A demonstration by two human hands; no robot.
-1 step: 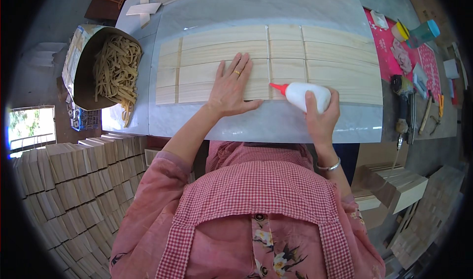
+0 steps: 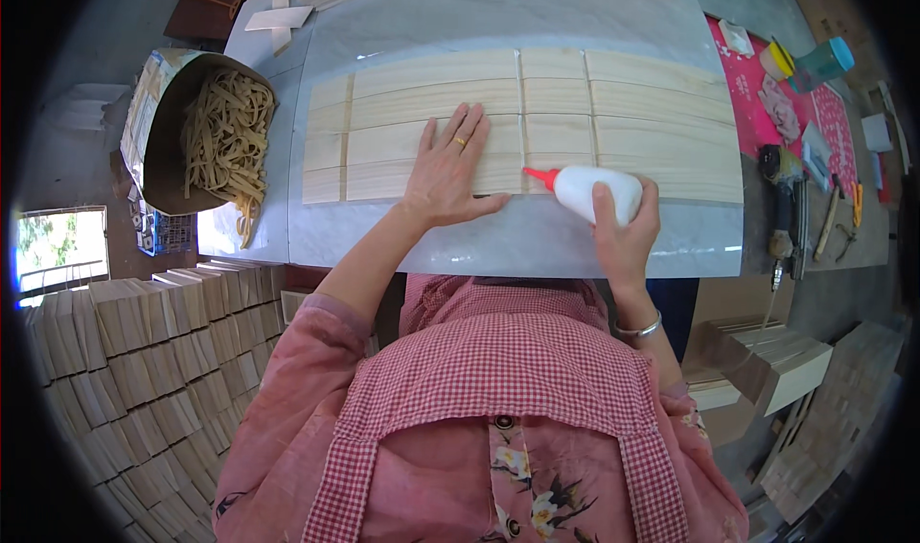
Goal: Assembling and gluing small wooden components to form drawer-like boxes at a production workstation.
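A: Where do we find the work?
B: We see a panel of pale, flat wooden boards [image 2: 661, 140] on the grey marbled tabletop [image 2: 383, 244]. The boards lie edge to edge, their length running left to right, and three narrow straight grooves cross them. A white line shows in the middle groove [image 2: 520, 92].

A: What state do we record for the left hand [image 2: 448, 169]?
B: We record it as empty and spread flat, palm down on the boards, left of the middle groove. A gold-coloured ring [image 2: 461, 141] sits on one finger.

A: And the right hand [image 2: 630, 231]?
B: We note a closed grip around the rounded white plastic squeeze bottle [image 2: 586, 191]. The bottle is tipped over, and its tapered red nozzle [image 2: 540, 176] points left. The nozzle's tip is at the near part of the middle groove; we cannot tell whether it touches the wood.

A: What do we list around the panel?
B: To the left, we list an open cardboard box [image 2: 155, 112] on its side, filled with tan, ribbon-like strips [image 2: 228, 140]. To the right, we list a bright pink sheet [image 2: 740, 88] and a translucent teal cup [image 2: 820, 67].
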